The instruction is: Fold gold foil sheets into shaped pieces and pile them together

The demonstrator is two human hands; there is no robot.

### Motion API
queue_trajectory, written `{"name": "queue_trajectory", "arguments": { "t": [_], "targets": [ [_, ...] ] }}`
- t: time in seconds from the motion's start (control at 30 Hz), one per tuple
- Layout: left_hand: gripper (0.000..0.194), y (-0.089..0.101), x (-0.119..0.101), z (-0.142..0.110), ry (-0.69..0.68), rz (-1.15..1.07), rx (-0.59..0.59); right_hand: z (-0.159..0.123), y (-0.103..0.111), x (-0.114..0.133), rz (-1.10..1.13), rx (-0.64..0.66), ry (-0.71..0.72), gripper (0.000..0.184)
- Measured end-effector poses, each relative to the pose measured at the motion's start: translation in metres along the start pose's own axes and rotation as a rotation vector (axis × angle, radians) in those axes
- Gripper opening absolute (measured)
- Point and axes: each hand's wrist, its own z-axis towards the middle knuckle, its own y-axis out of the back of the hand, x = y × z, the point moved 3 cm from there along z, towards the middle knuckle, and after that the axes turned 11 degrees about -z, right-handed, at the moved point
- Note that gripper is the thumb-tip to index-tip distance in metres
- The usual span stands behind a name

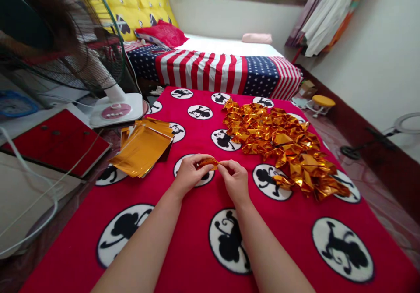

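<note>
Near the middle of the red cloth, my left hand [192, 173] is closed around a small folded piece of gold foil paper [212, 163]. My right hand [234, 179] pinches the right end of the same piece between thumb and fingers. Much of the paper is hidden by my fingers. To the left lies a loose stack of flat gold foil sheets [142, 146]. On the right, rows of folded gold foil pieces [278, 139] are heaped close together, a single one lying at the heap's near edge.
The red cloth with monkey pictures [170, 249] covers the surface below my arms. A standing fan [114, 104] is at the left, beside a red panel [55, 139]. Behind are a bed with a striped, starred cover [203, 69], and a yellow-topped stool [323, 101] at the right.
</note>
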Motion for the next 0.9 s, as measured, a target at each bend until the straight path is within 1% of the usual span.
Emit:
{"name": "queue_trajectory", "arguments": {
  "t": [0.07, 0.17, 0.3, 0.37, 0.53, 0.7, 0.9],
  "targets": [
    [0.027, 0.000, 0.000, 0.001, 0.034, -0.085, 0.018, 0.000, 0.000, 0.002, -0.006, 0.034, 0.029, 0.012],
    [0.026, 0.001, -0.001, 0.001, 0.079, -0.142, 0.022, -0.001, -0.001, 0.004, -0.002, 0.048, 0.053, 0.012],
    [0.023, 0.001, -0.002, 0.000, 0.112, -0.212, 0.010, -0.005, 0.001, 0.007, 0.001, 0.004, 0.068, 0.010],
    [0.025, 0.001, -0.002, 0.000, 0.124, -0.245, -0.004, -0.007, 0.003, 0.009, -0.020, -0.027, 0.090, 0.013],
    [0.028, 0.002, 0.000, 0.000, 0.146, -0.277, -0.023, -0.007, 0.004, 0.013, -0.068, -0.014, 0.167, 0.013],
    [0.026, 0.002, -0.001, -0.001, 0.156, -0.295, -0.025, -0.006, 0.004, 0.013, -0.069, -0.001, 0.170, 0.012],
    [0.030, 0.002, 0.000, -0.001, 0.141, -0.279, -0.029, -0.006, 0.004, 0.012, -0.027, 0.015, 0.136, 0.010]
  ]
}}
